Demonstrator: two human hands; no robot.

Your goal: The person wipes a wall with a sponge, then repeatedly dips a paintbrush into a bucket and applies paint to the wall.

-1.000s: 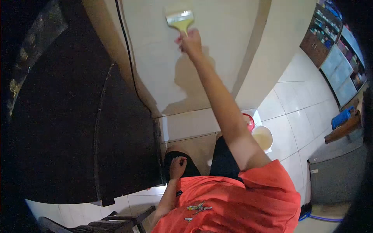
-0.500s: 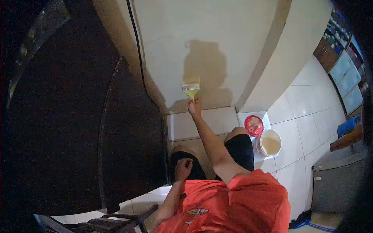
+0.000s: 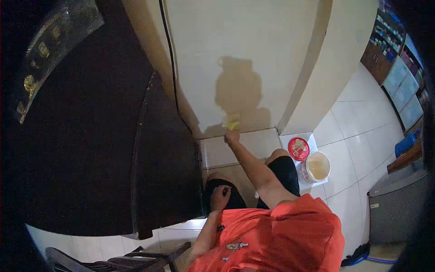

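Observation:
My right hand [image 3: 232,135] is closed around the handle of a paintbrush with a yellow handle [image 3: 233,125]. Its wide head lies against the lower part of the cream wall [image 3: 199,72], slightly blurred by motion. On my left thigh rests my left hand [image 3: 220,198], its fingers curled in and nothing visible in them. To the right of my knee stands a white bucket [image 3: 306,173] with cream-coloured paint [image 3: 318,167] inside. Beside it lies a red lid [image 3: 299,148] with pale paint smeared on it.
A large dark panel [image 3: 90,136] fills the left side. A black cable [image 3: 170,50] runs down the wall near it. At the right, a pillar [image 3: 335,59] juts out, with a grey cabinet-like box [image 3: 396,211] farther off. Dark chair-like bars [image 3: 149,260] are behind me at lower left.
My right hand has moved the paintbrush down the wall, closer to the floor ledge. The view has shifted a little. My left hand stays on the thigh.

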